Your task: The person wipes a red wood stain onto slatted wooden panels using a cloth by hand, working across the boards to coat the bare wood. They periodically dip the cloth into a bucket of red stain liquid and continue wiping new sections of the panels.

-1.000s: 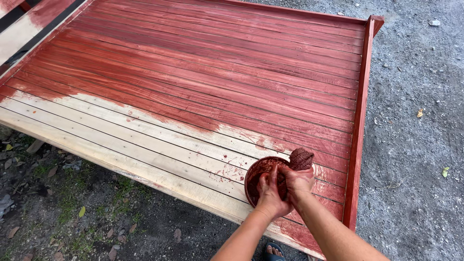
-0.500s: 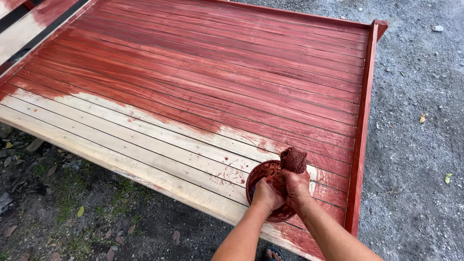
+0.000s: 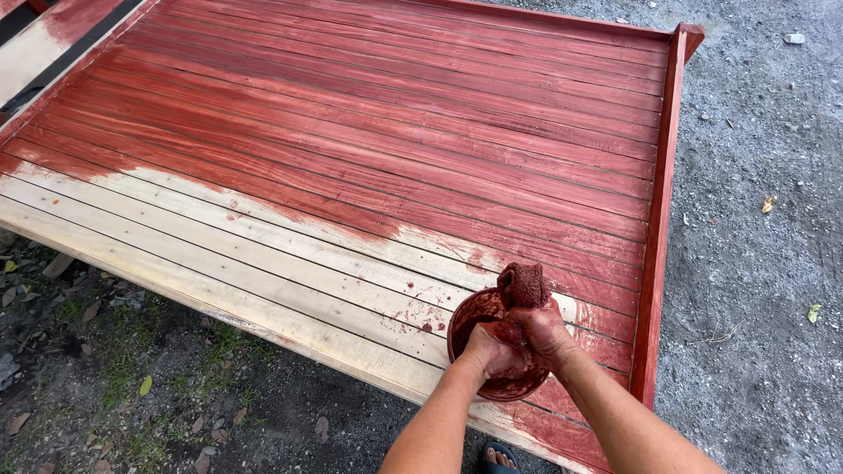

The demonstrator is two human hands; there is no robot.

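A large slatted wooden panel (image 3: 369, 158) lies flat, most of it stained red and a bare pale strip along its near edge. A round bowl (image 3: 470, 318) smeared with red stain sits on the near right part of the panel. Both my hands are over the bowl. My left hand (image 3: 486, 351) and my right hand (image 3: 540, 333) squeeze a stain-soaked rag (image 3: 523, 284), whose top sticks up above my fingers. Both hands are coated in red stain.
Grey gravel ground (image 3: 755, 219) runs along the right of the panel. Dirt with grass and dry leaves (image 3: 132, 386) lies below the near edge. A sandalled foot (image 3: 499, 456) shows under my arms. Another partly stained board (image 3: 35, 44) is at far left.
The rag has come up higher above the bowl and my hands have closed tighter around it. The view has shifted slightly.
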